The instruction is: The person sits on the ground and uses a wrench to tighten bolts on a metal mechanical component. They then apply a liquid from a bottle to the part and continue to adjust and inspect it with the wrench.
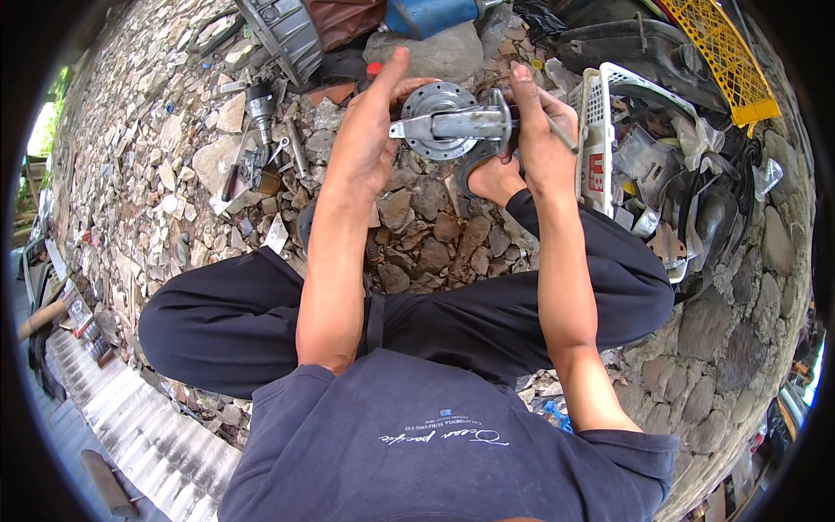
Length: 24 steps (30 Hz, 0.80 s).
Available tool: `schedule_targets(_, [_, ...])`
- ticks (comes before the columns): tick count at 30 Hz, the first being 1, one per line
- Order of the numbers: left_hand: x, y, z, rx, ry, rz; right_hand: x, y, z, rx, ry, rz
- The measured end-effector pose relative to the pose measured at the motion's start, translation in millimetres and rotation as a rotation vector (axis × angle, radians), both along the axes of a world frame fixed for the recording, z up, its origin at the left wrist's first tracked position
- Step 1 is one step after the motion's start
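Observation:
In front of me, above the stony ground, is a grey metal part with a round flange [426, 143], a ring of small holes and a bar-like arm across its face. My left hand [370, 126] holds its left side, thumb raised and fingers curled behind the flange. My right hand [544, 130] is closed around the right end, by an upright curved plate [503, 122]. A thin metal rod [562, 136] juts out past the right fingers; whether it belongs to the part I cannot tell.
Beyond my hands stand a finned grey housing [283, 35], a blue cylindrical object [426, 16] and a large stone [435, 54]. Hand tools [259, 109] lie on the stones at left. At right sits a white plastic crate [594, 113] of metal scraps, near a yellow grille [722, 61].

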<state>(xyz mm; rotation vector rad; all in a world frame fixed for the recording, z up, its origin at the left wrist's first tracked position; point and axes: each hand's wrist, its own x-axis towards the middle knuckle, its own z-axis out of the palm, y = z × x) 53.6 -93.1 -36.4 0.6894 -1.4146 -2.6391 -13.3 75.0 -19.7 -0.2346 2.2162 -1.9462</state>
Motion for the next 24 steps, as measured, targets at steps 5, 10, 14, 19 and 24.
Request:
schedule_targets(5, [4,10,-9,0.05,0.28,-0.276,-15,19,1,-0.096,-0.168,0.015])
schedule_targets(10, [2,22,-4,0.324,0.401,-0.377,-22,28,-7,-0.225,-0.279,0.066])
schedule_targets(14, [7,44,7,0.245,0.392,-0.279,-25,34,-2,-0.201,-0.355,0.097])
schedule_targets(19, [14,48,8,0.325,0.336,-0.255,-25,32,2,-0.091,-0.157,0.011])
schedule_targets(24, [15,54,28,0.497,0.235,-0.241,-36,36,-17,-0.03,-0.133,-0.018])
